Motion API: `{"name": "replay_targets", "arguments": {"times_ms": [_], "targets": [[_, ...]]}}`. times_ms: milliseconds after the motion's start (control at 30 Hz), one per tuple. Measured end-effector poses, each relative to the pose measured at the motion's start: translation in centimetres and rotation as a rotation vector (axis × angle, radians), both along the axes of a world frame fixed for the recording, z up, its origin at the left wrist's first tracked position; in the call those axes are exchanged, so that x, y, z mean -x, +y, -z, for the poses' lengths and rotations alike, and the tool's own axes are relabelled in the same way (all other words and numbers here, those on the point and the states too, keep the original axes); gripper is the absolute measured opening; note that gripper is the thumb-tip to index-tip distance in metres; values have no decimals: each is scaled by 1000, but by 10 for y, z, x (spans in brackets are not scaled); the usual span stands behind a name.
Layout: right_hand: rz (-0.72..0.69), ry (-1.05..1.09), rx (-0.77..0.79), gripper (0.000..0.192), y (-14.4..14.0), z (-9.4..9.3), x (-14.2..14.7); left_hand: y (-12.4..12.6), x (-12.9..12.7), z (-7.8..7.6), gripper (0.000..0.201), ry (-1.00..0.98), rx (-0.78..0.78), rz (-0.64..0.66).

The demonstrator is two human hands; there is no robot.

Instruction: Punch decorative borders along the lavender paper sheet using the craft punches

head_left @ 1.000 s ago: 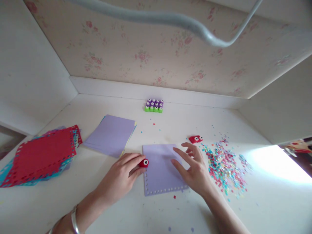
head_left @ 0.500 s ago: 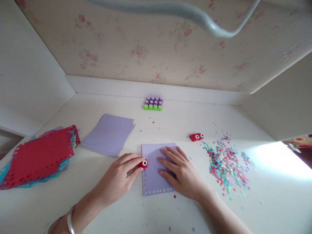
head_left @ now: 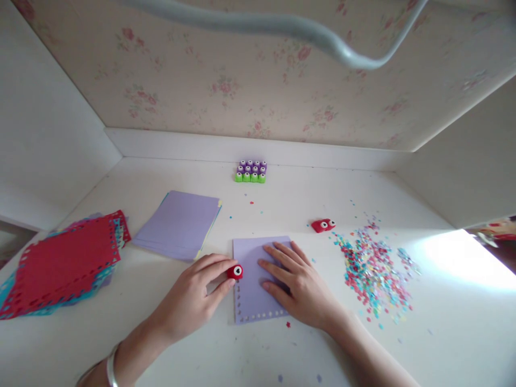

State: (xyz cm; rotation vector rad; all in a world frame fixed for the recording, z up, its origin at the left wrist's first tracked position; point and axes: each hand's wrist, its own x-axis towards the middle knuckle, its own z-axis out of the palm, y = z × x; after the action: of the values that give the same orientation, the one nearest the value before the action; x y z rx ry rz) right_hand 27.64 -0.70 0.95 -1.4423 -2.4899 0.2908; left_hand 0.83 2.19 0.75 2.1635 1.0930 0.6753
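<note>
Two bare forearms, no sleeves in view; a slim silver bangle (head_left: 109,366) circles the left wrist, while the right wrist carries nothing.

right hand (head_left: 300,287): was lifted off purple sheet (head_left: 252,290), now flat on it
left hand (head_left: 193,295): red punch (head_left: 235,271) slid slightly down sheet's left edge

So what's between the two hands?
Head view: the lilac paper sheet with punched holes; the left hand presses a small red punch, the right hand lies flat.
</note>
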Motion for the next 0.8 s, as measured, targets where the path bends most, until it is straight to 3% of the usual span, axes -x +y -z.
{"name": "replay_targets", "arguments": {"times_ms": [200,333,800], "targets": [[2,44,0,39,0,0,-1,0,-9,-15,22,-115,126,-157],[10,54,18,39,0,1,-2,-1,-14,-15,23,-74,218,-100],[7,86,17,40,-1,0,-2,1,-13,-11,21,-55,205,-50]]}}
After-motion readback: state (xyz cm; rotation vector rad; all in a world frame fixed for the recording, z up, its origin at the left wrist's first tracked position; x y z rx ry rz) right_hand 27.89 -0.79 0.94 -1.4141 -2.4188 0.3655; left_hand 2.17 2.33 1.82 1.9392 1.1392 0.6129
